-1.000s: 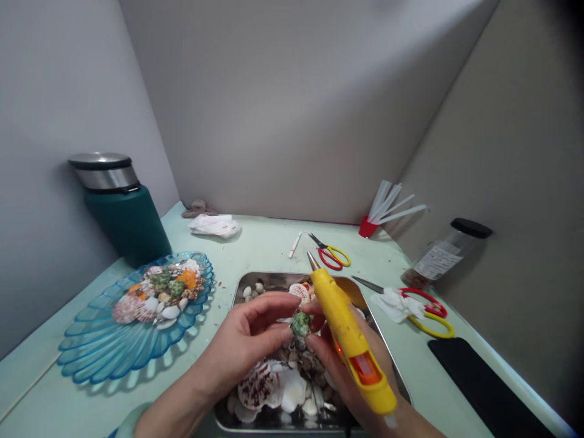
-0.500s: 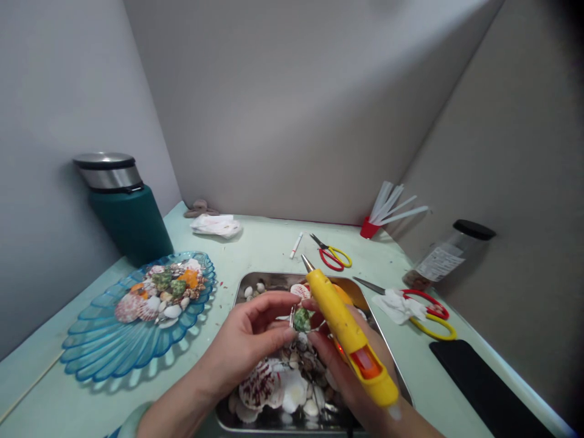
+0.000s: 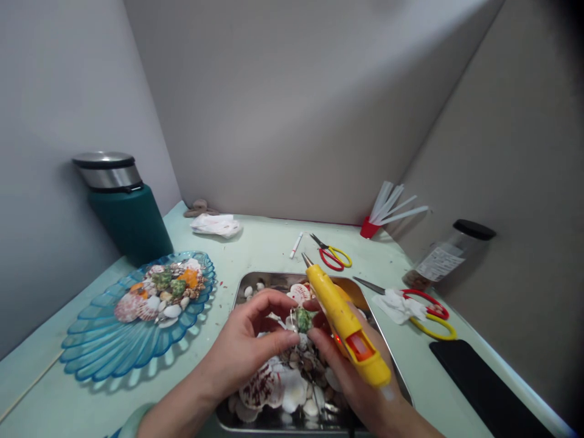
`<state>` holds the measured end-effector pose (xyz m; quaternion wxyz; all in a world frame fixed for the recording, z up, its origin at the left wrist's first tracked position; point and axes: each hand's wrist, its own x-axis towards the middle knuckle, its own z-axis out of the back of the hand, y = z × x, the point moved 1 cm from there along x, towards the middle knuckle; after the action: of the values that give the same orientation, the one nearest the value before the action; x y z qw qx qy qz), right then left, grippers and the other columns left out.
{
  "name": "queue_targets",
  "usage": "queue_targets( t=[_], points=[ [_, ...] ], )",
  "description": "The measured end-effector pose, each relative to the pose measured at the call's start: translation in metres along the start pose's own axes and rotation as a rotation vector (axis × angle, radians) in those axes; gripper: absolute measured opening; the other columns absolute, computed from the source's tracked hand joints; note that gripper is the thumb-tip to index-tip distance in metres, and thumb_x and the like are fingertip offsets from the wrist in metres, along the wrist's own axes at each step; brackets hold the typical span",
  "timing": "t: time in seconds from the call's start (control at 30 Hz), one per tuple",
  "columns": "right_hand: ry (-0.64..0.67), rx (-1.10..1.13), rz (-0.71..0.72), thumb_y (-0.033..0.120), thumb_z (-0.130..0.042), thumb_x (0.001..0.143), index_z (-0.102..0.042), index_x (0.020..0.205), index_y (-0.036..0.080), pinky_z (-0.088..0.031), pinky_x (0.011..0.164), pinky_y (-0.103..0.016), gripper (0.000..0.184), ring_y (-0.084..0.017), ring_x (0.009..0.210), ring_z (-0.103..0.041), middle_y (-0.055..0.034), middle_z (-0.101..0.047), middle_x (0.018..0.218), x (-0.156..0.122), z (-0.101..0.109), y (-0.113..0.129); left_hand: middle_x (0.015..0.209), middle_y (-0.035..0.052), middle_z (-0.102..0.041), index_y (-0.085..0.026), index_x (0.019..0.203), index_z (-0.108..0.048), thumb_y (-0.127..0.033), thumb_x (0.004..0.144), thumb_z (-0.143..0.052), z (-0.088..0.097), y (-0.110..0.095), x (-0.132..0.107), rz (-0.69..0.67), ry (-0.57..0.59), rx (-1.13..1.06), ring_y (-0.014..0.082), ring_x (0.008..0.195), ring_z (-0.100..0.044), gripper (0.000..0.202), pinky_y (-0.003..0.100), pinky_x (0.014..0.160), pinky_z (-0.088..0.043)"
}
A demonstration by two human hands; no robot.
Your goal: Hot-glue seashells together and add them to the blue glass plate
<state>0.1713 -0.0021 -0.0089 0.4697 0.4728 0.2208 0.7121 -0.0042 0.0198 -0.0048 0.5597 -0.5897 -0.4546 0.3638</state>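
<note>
Over the tray of shells, my left hand (image 3: pixel 253 328) pinches a small silvery metal piece (image 3: pixel 292 319), perhaps a clip, between thumb and fingers. A green bumpy shell (image 3: pixel 303 320) sits right beside it, at the fingertips of my right hand (image 3: pixel 344 356). That hand also keeps a yellow glue gun (image 3: pixel 337 310) across it, nozzle pointing up and left, with a red glow near its side. Below both hands, the metal tray (image 3: pixel 396 371) holds many shells, among them a purple-speckled scallop shell (image 3: pixel 261 386) and a white shell (image 3: pixel 293 389).
A blue shell-shaped dish (image 3: pixel 118 359) with shells stands at left, before a green bottle (image 3: pixel 130 219). Behind the tray lie small scissors (image 3: pixel 332 254) and a white marker (image 3: pixel 296 245). At right are larger scissors (image 3: pixel 431 316), tissue (image 3: pixel 396 305), a jar (image 3: pixel 440 261) and a cup of glue sticks (image 3: pixel 370 228).
The glue gun's rear end has shifted slightly up and left with my right hand. The green shell and metal piece have turned a little between my fingers.
</note>
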Motion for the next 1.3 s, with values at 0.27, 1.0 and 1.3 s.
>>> queue_targets(
  t=[0.27,1.0,1.3],
  points=[
    [0.026,0.023,0.029,0.023,-0.058,0.083,-0.054,0.104,0.025,-0.047,0.074,-0.028,0.021,-0.02,0.096,-0.059,-0.002,-0.065,0.1,0.0004,-0.001,-0.002,0.095,0.001,-0.058,-0.023,0.093,-0.063,-0.02,0.069,-0.073,-0.0004,-0.0038,-0.0027,-0.028,-0.016,0.093,0.0165,0.089,-0.056,0.026,0.026,0.075,-0.047],
    [0.019,0.04,-0.021,0.024,-0.057,0.084,-0.053,0.102,0.024,-0.047,0.074,-0.029,0.018,-0.019,0.088,-0.06,-0.0017,-0.064,0.095,0.0015,-0.0013,-0.0003,0.098,0.002,-0.062,-0.022,0.097,-0.062,-0.018,0.069,-0.072,-0.0014,-0.0022,-0.0006,0.072,0.006,-0.141,0.0176,0.09,-0.059,0.03,0.028,0.077,-0.048],
    [0.048,0.049,-0.006,0.022,-0.058,0.084,-0.052,0.103,0.024,-0.044,0.078,-0.029,0.02,-0.018,0.087,-0.058,-0.0008,-0.062,0.094,0.0005,-0.0005,0.0001,0.102,0.0026,-0.062,-0.022,0.097,-0.062,-0.015,0.069,-0.072,-0.0027,-0.0036,-0.0027,0.064,0.046,-0.119,0.0179,0.095,-0.057,0.03,0.024,0.072,-0.048]
  ],
)
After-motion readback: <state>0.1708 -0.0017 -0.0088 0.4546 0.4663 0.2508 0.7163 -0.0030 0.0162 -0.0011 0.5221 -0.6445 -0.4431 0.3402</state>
